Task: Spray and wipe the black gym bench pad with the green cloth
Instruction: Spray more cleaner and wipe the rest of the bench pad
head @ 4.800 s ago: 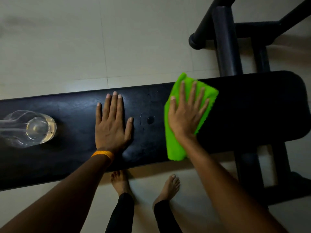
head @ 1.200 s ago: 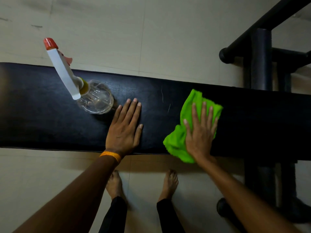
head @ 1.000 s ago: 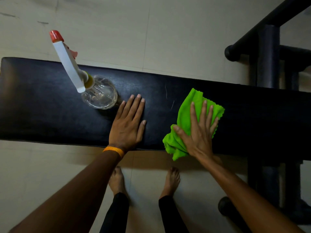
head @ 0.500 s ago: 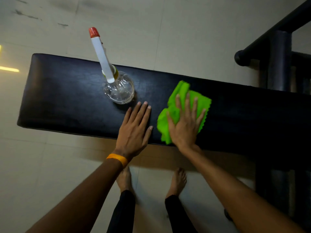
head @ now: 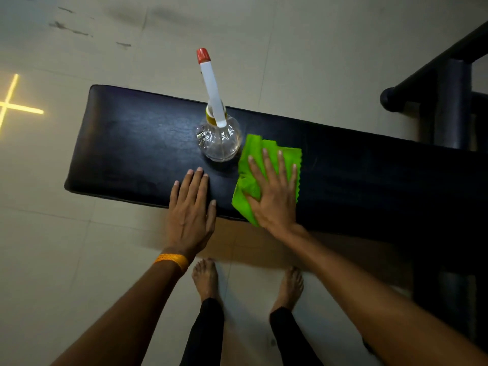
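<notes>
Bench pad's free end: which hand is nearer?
Left. The left hand lies flat on the bench pad toward that end; the right hand presses the green cloth farther along, past the spray bottle.

The black surface (head: 132, 143) carries a clear bottle (head: 219, 142), upright, and a green cloth (head: 244, 184) just right of it.

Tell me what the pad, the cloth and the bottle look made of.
Pad: probably black vinyl or leatherette, with a fine grain and a dull sheen.
Cloth: likely bright green microfibre, with soft matte folds and a zigzag-cut edge.
Bottle: seemingly clear plastic, glossy with glints, with a white sprayer head and red tip.
</notes>
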